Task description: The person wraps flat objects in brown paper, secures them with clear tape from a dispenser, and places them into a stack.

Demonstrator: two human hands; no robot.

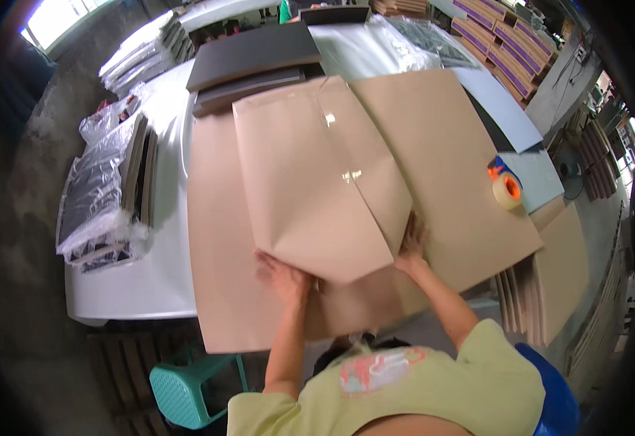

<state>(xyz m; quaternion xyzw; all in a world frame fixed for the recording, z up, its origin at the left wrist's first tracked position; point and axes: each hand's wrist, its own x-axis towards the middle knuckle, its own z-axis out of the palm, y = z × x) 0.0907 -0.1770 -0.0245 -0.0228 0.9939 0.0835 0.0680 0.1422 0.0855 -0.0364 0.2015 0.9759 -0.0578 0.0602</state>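
A large parcel wrapped in brown kraft paper [310, 174] lies on a wider brown cardboard sheet [441, 145]. Two strips of clear tape cross the seam of the wrapping, and its near end comes to loose, slanted folds. My left hand [285, 277], a little blurred, touches the near left corner, fingers spread along the paper's edge. At the near right corner, the fingers of my right hand [412, 243] lie stretched along the paper's side. Part of each hand's contact with the paper is hidden. To the right, a tape dispenser [506, 187] with an orange-cored roll rests on the sheet.
Dark flat boards [256, 54] are stacked beyond the parcel. Plastic-wrapped panels [103, 189] lie on the white table [168, 269] at left. A green stool [179, 392] stands below the table's near edge. Cardboard sheets [561, 276] lean at right, and flat cartons [506, 43] are piled behind.
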